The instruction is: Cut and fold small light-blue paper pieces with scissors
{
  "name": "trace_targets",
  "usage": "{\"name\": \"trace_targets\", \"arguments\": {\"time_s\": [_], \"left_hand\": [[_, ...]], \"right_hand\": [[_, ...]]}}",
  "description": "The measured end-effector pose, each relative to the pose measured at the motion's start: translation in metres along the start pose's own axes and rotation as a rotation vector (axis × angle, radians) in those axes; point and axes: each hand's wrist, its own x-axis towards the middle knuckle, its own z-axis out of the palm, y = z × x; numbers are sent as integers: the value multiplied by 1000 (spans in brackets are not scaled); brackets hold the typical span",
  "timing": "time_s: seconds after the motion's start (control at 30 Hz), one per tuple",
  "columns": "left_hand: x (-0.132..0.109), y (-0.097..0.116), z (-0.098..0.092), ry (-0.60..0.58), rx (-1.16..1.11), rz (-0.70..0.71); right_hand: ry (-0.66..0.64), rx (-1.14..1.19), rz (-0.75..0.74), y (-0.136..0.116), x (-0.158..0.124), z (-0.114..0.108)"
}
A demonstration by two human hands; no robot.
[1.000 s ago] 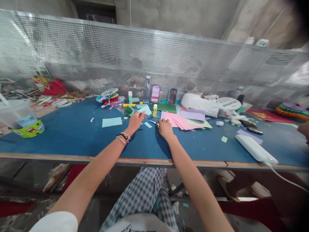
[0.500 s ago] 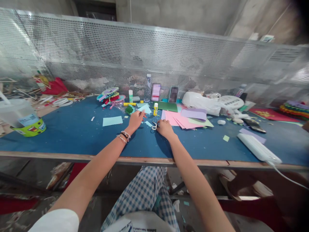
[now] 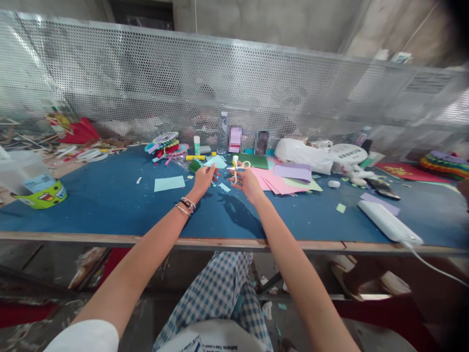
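Blue felt covers the table (image 3: pixel 110 205) at centre frame, where white scissors (image 3: pixel 237 167) are gripped in the right hand (image 3: pixel 248 183) and lifted clear of the surface, blades seemingly pointed left toward the other hand. A pale blue paper scrap (image 3: pixel 215 162) is pinched in the left hand (image 3: pixel 203 180), just left of the scissors. Both hands are raised close together, not touching. Pink sheets (image 3: pixel 278 183) lie just right of the right hand; a larger blue sheet (image 3: pixel 169 184) is seen further left.
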Motion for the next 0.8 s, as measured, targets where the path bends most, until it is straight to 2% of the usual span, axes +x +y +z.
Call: {"name": "trace_targets", "arguments": {"time_s": [0.1,0.3,0.53,0.67,0.8], "left_hand": [[1,0,-1,6,-26,1],[-1,2,0,-15,-13,11],[-1,3,-1,-16,-3,20],[0,2,-1,-6,11,48],[0,1,-1,-3,21,65]], "right_hand": [[-72,17,6,-4,0,-2],[-1,38,38,3,3,-6],[-48,173,85,6,4,-7],[-108,146,126,7,3,-7],[-221,22,100,7,-1,-5]]}}
